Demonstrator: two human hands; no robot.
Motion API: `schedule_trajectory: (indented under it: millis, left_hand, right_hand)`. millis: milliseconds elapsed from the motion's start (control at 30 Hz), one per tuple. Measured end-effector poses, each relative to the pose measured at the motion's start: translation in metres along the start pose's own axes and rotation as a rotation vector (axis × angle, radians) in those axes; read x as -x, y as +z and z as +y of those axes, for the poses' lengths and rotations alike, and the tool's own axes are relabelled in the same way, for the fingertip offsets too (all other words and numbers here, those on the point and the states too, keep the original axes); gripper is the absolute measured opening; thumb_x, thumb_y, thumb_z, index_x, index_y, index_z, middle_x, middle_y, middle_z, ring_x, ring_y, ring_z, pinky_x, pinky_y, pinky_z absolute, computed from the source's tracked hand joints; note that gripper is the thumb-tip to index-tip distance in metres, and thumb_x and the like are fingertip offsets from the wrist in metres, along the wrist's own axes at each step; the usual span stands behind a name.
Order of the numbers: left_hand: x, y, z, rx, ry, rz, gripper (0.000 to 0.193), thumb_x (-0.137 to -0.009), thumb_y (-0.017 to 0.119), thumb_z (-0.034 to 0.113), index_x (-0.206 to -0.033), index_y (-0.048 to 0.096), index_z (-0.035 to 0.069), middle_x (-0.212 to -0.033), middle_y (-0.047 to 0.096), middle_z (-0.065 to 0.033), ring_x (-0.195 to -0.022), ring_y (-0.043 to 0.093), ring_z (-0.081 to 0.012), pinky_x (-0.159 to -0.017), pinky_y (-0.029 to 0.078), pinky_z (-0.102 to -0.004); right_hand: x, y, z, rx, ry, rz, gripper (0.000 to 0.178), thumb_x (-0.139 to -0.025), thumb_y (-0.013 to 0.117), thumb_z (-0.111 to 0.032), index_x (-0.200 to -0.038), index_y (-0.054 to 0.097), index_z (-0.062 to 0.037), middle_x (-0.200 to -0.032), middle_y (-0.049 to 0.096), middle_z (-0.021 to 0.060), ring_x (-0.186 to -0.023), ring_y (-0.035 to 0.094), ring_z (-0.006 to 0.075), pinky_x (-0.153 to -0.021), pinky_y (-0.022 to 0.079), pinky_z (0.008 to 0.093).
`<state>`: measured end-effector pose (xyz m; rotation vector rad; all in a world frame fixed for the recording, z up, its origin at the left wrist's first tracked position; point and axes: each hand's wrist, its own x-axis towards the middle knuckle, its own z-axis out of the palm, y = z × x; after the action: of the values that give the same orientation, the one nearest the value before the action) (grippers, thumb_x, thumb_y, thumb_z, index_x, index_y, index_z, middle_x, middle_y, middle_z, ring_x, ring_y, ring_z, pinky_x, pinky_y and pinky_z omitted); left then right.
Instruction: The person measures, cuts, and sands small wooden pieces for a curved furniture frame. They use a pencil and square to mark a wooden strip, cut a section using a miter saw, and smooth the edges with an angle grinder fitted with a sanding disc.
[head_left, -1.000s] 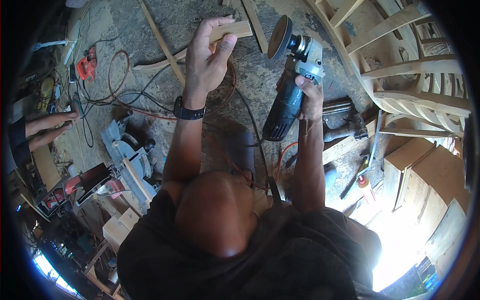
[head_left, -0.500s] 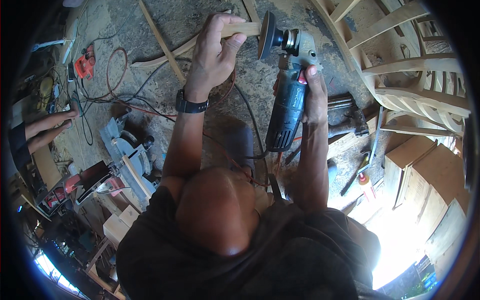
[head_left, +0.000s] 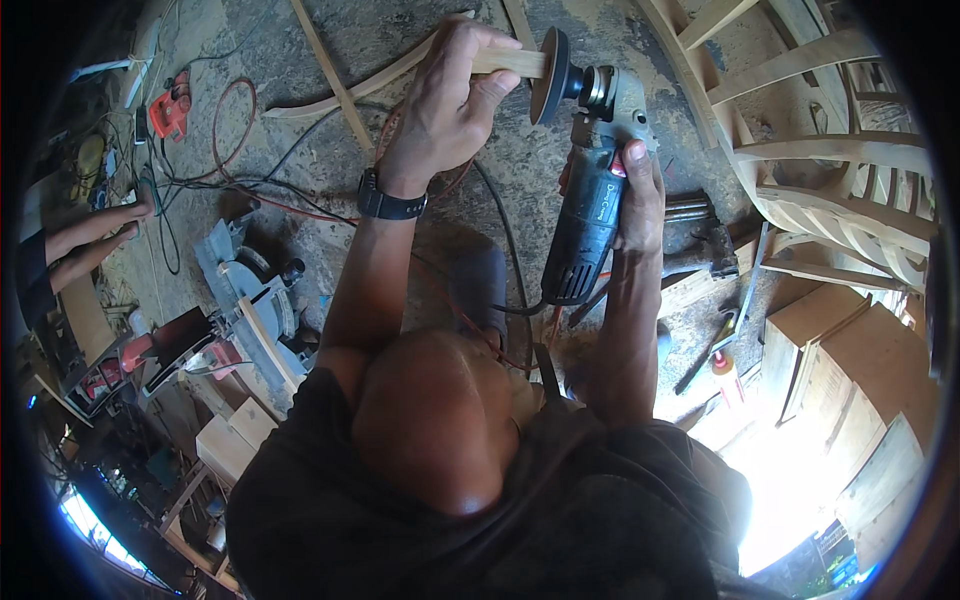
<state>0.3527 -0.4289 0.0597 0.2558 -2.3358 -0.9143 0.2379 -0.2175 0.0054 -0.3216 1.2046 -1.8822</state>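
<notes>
My right hand (head_left: 638,200) is wrapped round the body of a dark angle grinder (head_left: 590,215), its thumb by the red switch. The grinder's round sanding disc (head_left: 546,76) faces left, against or very near the end of a narrow wooden strip (head_left: 515,63). My left hand (head_left: 455,105) grips that strip between thumb and fingers, close to the disc. Whether disc and wood touch, I cannot tell. A black watch (head_left: 391,202) sits on my left wrist. The grinder's cord runs from its lower end.
Curved wooden frames (head_left: 840,145) stand at the right, above stacked wooden boxes (head_left: 850,350). A mitre saw (head_left: 255,300) and a red power tool (head_left: 171,108) lie left among cables. A hammer (head_left: 700,250) rests near my right forearm. Another person's legs (head_left: 95,235) show at far left.
Both hands, with the strip and the grinder, have shifted slightly right in the picture. The disc has turned a little, showing more of its face. My grip on both is unchanged.
</notes>
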Motion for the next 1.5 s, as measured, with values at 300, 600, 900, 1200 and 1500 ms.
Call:
schedule_trajectory:
  millis: [300,600,900,1200,1500]
  left_hand:
    - [0.005,-0.003,-0.006,0.038,0.004,-0.004,0.026,-0.101,0.065,0.019,-0.121,0.06,0.003,-0.114,0.06,-0.0125,-0.105,0.063,-0.0272,-0.091,0.05,-0.0381]
    - [0.002,-0.015,-0.003,-0.012,-0.045,-0.028,0.027,-0.101,0.065,0.023,-0.12,0.062,0.004,-0.114,0.061,-0.0115,-0.102,0.064,-0.0253,-0.085,0.051,-0.0357]
    - [0.005,-0.01,-0.002,-0.021,-0.029,-0.026,0.026,-0.101,0.065,0.022,-0.12,0.061,0.005,-0.112,0.059,-0.0105,-0.099,0.063,-0.0241,-0.08,0.051,-0.034]
    - [0.006,-0.009,-0.005,-0.014,0.032,-0.035,0.027,-0.101,0.066,0.023,-0.12,0.061,0.005,-0.113,0.059,-0.0107,-0.101,0.063,-0.0237,-0.083,0.051,-0.0347]
    - [0.004,-0.009,-0.003,0.049,-0.019,0.004,0.027,-0.1,0.067,0.021,-0.12,0.062,0.004,-0.114,0.059,-0.0101,-0.1,0.063,-0.022,-0.081,0.051,-0.0333]
  right_hand:
    - [-0.002,-0.004,0.003,-0.115,0.027,-0.028,0.068,-0.096,0.071,-0.045,-0.136,0.04,-0.0001,-0.09,0.068,0.0195,-0.068,0.072,0.0256,-0.057,0.063,0.0353]
    - [0.0,0.009,-0.002,0.052,-0.011,0.038,0.069,-0.097,0.063,-0.058,-0.121,0.058,0.0068,-0.084,0.069,0.0189,-0.067,0.072,0.0236,-0.057,0.062,0.0334]
    - [0.0,0.003,-0.004,-0.082,0.033,0.006,0.075,-0.093,0.075,-0.045,-0.139,0.039,0.0018,-0.096,0.068,0.0204,-0.072,0.073,0.0263,-0.063,0.064,0.0368]
    - [0.002,0.004,-0.008,-0.071,0.023,-0.004,0.073,-0.094,0.073,-0.047,-0.138,0.039,0.0015,-0.092,0.067,0.0192,-0.069,0.073,0.0259,-0.059,0.063,0.0357]
    - [0.002,0.006,-0.011,0.019,-0.01,0.03,0.068,-0.097,0.064,-0.056,-0.123,0.057,0.0069,-0.087,0.069,0.019,-0.068,0.072,0.0265,-0.057,0.061,0.036]
